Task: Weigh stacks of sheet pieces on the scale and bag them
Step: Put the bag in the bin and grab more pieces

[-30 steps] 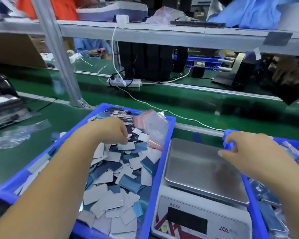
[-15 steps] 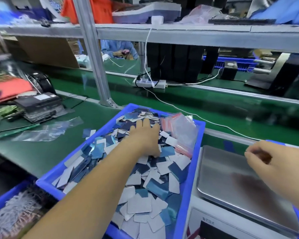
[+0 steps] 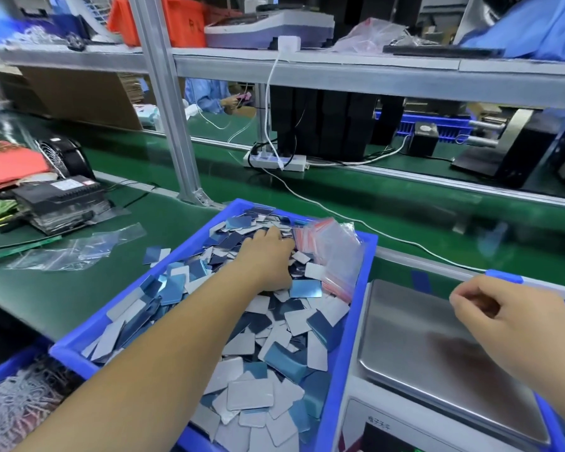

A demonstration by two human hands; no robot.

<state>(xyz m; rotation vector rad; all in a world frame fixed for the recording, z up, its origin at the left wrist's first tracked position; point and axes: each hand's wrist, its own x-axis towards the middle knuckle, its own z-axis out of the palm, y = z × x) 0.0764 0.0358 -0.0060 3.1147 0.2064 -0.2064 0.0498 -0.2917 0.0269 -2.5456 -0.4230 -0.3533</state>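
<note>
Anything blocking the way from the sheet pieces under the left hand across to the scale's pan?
Only the blue bin's right wall lies between the sheet pieces and the bare scale pan; the right hand hovers over the pan's far side.

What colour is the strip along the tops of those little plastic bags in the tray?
Red, on the clear bags, seen in the head view.

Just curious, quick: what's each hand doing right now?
Left hand: on the sheet pieces; grip cannot be told.
Right hand: fingers curled, holding nothing visible.
</note>
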